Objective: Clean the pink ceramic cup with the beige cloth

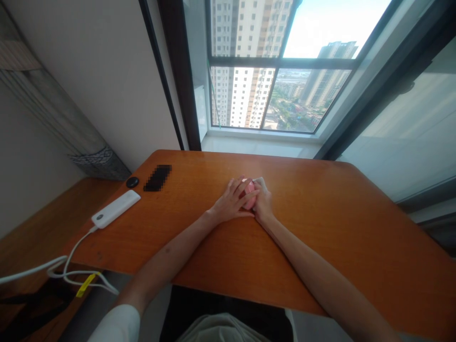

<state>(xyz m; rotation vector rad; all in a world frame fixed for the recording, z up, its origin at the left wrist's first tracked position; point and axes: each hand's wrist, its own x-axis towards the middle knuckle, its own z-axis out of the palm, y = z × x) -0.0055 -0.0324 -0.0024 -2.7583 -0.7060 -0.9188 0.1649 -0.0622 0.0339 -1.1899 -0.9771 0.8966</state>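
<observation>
Both of my hands meet at the middle of the wooden table (320, 228) around a small pink rounded object (248, 191). My left hand (230, 203) lies over its left side with the fingers curled across it. My right hand (262, 202) grips it from the right, and a bit of something white shows at its fingertips. Most of the pink object is hidden by my fingers.
A white power bank (116, 209) lies near the table's left edge, its white cable (67, 270) hanging off the front. A small black round thing (132, 182) and a blurred dark rectangle (157, 178) sit behind it. A large window (285, 71) faces the far edge.
</observation>
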